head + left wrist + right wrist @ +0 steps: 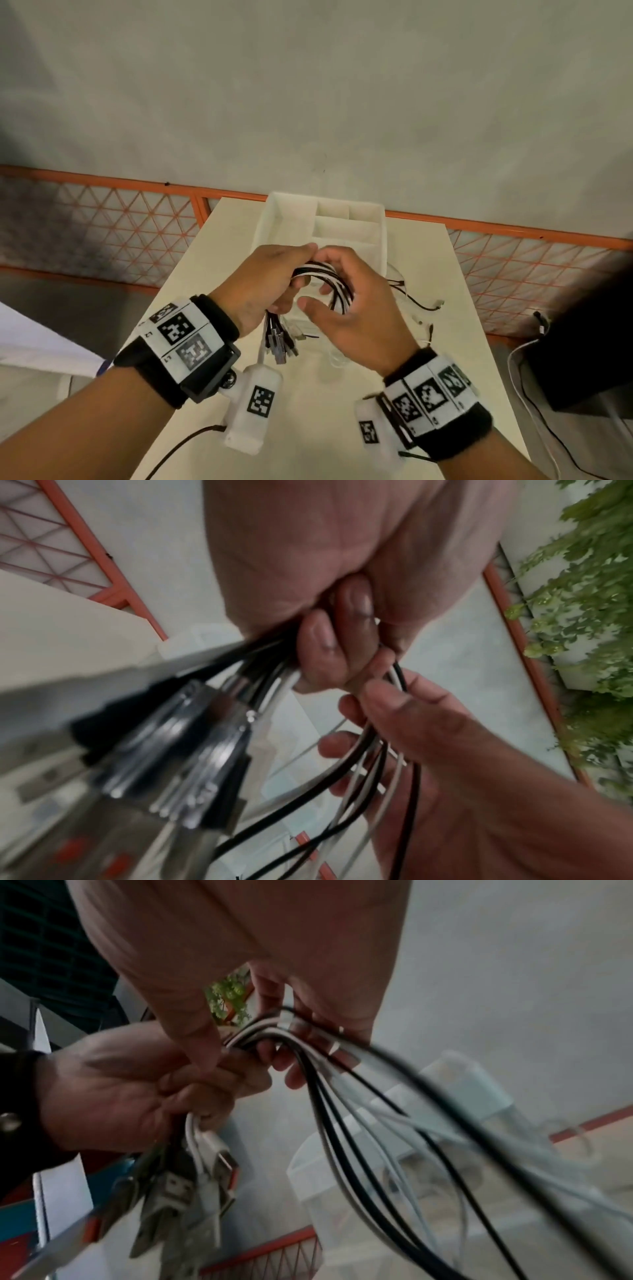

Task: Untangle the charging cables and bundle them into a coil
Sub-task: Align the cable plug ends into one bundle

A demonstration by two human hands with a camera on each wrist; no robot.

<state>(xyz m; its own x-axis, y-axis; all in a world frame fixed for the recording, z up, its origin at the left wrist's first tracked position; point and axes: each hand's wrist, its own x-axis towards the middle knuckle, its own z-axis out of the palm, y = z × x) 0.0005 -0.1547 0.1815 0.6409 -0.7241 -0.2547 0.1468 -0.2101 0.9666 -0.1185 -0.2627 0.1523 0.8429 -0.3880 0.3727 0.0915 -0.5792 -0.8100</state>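
Coiling step under way: left hand [263, 281] gripped the black and white charging cables [329, 274] above the white plastic organiser tray [274, 219], plugs hanging below. Right hand [346, 301] curled round the loop; next it likely needs the loose tails drawn in.

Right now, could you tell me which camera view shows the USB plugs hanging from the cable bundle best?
The right wrist view: the USB plugs hang below the left hand with their metal ends recognisable. In the left wrist view the plugs sit close and blurred. The head view shows them small, dangling between both wrists.
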